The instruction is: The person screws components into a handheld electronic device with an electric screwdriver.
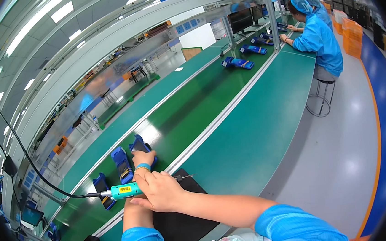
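My right hand [165, 192] is closed round a teal electric screwdriver [124, 190], crossing over my left forearm. A black cord runs from the tool's rear end, and its thin metal bit [186, 176] points right. My left hand [144, 158], with a band at the wrist, reaches onto the conveyor and grips a blue handheld device [138, 143] with a dark face. Its fingers are partly hidden. Beside it lie a second blue device [122, 164] and, farther left, a third [103, 190].
A black mat [179, 227] lies on the green bench [237, 158] under my arms. Farther along the green belt [187, 107] lie several blue devices [238, 63]. A metal post [268, 15] rises from the bench. Two co-workers in blue [317, 41] sit at the far right.
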Demonstrator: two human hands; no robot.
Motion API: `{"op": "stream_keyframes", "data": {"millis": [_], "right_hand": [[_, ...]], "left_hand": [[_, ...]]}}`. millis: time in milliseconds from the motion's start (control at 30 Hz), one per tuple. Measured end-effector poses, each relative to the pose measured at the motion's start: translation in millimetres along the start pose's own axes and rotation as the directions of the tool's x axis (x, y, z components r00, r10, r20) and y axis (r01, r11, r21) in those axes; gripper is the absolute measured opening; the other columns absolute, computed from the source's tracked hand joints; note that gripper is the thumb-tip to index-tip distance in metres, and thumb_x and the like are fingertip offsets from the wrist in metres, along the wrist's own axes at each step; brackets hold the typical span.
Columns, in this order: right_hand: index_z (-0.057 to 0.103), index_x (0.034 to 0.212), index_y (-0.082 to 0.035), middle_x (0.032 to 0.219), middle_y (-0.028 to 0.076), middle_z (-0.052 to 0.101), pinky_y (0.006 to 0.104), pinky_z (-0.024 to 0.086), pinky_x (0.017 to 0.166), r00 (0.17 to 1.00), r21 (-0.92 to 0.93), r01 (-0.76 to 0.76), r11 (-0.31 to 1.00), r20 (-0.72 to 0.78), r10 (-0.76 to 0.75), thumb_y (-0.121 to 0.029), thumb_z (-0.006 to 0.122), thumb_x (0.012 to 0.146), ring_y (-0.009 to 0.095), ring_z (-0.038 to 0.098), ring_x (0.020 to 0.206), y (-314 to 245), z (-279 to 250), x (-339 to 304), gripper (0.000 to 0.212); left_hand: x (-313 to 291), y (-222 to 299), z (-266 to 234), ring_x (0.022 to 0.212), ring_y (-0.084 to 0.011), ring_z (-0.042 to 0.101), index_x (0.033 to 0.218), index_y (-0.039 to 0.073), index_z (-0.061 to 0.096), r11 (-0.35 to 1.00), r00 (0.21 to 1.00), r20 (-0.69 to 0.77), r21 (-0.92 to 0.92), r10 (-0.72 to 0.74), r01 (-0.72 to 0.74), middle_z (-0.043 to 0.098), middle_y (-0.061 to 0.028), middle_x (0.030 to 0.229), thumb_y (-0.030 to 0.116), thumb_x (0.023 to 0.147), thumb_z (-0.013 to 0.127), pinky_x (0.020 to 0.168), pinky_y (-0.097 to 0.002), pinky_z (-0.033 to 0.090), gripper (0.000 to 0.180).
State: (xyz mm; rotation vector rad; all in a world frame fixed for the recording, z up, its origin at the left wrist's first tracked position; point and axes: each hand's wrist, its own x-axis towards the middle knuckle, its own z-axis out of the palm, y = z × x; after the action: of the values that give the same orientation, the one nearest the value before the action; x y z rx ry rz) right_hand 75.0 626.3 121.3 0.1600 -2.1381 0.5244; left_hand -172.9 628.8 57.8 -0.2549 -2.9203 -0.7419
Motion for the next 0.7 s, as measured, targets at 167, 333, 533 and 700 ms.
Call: {"op": "stream_keyframes", "data": {"millis": [167, 333, 533, 700], "right_hand": [[0.049, 0.127, 0.007, 0.082, 0.015, 0.056, 0.0404, 0.046, 0.062, 0.997, -0.023, -0.048, 0.999, -0.055, 0.047, -0.055, 0.056, 0.089, 0.030, 0.058, 0.070, 20, -7, -6, 0.073], [0.045, 0.133, 0.007, 0.084, 0.018, 0.059, 0.0438, 0.049, 0.065, 0.990, 0.033, -0.059, 0.998, -0.123, 0.063, -0.048, 0.061, 0.089, 0.035, 0.060, 0.073, 23, -11, -2, 0.072], [0.042, 0.134, 0.008, 0.088, 0.022, 0.062, 0.0486, 0.050, 0.066, 0.990, 0.171, -0.078, 0.982, -0.099, 0.096, -0.042, 0.057, 0.094, 0.040, 0.062, 0.076, 27, -8, 5, 0.065], [0.044, 0.135, 0.003, 0.100, 0.024, 0.065, 0.0448, 0.052, 0.076, 0.972, 0.343, -0.234, 0.909, 0.092, 0.215, -0.049, 0.048, 0.099, 0.041, 0.065, 0.089, 11, -19, 6, 0.064]], "left_hand": [[-48, 5, -56, 0.071, -0.0305, 0.062, 0.088, 0.006, 0.057, 0.254, 0.732, 0.673, -0.730, 0.103, 0.635, 0.060, -0.0141, 0.079, 0.036, 0.083, 0.057, 0.071, -0.0416, 0.055, 0.030], [-136, -62, -90, 0.101, -0.0282, 0.065, 0.116, 0.004, 0.056, -0.105, 0.822, 0.416, -0.866, 0.388, 0.488, 0.065, -0.0141, 0.111, 0.027, 0.095, 0.052, 0.089, -0.0458, 0.054, 0.032], [-238, -115, -134, 0.122, -0.0306, 0.058, 0.145, -0.002, 0.033, -0.002, 0.650, 0.565, -0.754, 0.508, 0.657, 0.054, -0.0186, 0.135, 0.017, 0.099, 0.052, 0.103, -0.0467, 0.048, 0.054], [-284, -144, -137, 0.126, -0.0274, 0.054, 0.150, -0.003, 0.025, 0.153, 0.807, 0.472, -0.881, 0.354, 0.448, 0.052, -0.0177, 0.137, 0.007, 0.095, 0.060, 0.104, -0.0402, 0.048, 0.067]]}}
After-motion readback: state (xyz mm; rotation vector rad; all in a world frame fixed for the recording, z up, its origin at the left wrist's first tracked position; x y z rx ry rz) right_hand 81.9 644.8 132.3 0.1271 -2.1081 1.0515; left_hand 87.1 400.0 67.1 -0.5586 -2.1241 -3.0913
